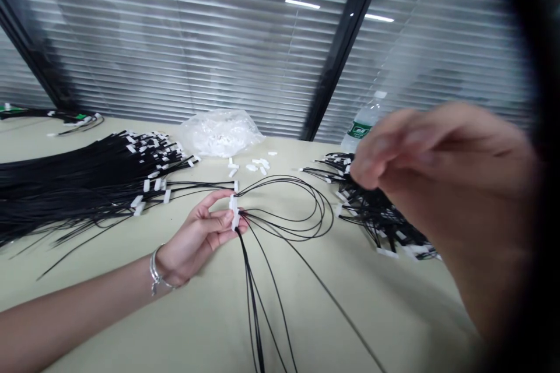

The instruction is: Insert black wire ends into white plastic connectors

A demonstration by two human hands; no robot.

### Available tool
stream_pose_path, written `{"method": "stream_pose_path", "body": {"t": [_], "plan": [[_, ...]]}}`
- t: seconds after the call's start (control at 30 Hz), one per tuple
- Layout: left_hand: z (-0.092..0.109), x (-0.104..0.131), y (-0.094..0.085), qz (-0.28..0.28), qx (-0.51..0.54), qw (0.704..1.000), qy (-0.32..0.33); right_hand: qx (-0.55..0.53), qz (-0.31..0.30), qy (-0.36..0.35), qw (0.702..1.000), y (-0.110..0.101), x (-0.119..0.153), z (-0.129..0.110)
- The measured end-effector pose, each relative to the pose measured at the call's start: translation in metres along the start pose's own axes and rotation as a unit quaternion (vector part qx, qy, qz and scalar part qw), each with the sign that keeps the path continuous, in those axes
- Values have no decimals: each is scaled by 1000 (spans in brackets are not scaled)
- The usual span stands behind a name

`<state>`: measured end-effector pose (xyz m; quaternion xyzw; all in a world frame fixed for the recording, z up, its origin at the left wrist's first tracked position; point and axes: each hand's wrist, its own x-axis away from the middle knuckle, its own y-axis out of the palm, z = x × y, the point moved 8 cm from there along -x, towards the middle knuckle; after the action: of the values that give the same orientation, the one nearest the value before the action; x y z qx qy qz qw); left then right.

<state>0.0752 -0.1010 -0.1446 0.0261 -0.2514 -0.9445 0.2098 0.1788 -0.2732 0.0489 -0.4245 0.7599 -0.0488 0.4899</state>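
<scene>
My left hand [196,236], with a bracelet on its wrist, is closed on a white plastic connector [234,213] held between thumb and fingers. Thin black wires [321,210] run out of this connector; some loop round to the right, others trail down past the lower edge. My right hand [441,169] is raised close to the camera on the right, blurred, its fingers curled and pressed together. Whatever it may grip does not show. Beyond the left hand's fingertips, another white connector [236,186] sits at the end of wires from the left pile.
A large bundle of black wires [65,180] with white connectors lies left on the table [332,309]. Another wire pile [385,215] lies right, partly behind the right hand. Loose white connectors [261,164], a clear plastic bag [221,133] and a water bottle [364,122] are toward the blinds.
</scene>
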Motion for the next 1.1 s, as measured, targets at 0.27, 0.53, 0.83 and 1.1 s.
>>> {"method": "stream_pose_path", "body": {"t": [0.27, 0.53, 0.83, 1.1], "plan": [[3, 2, 1, -1, 8, 1000, 10, 163, -363, 130, 908, 88, 49, 31], [5, 1, 2, 0, 5, 1000, 21, 221, -356, 100, 902, 106, 49, 35], [4, 2, 4, -4, 0, 1000, 20, 62, -346, 181, 918, 119, 48, 33], [5, 3, 6, -4, 8, 1000, 18, -95, -283, 269, 916, 125, 52, 49]]}}
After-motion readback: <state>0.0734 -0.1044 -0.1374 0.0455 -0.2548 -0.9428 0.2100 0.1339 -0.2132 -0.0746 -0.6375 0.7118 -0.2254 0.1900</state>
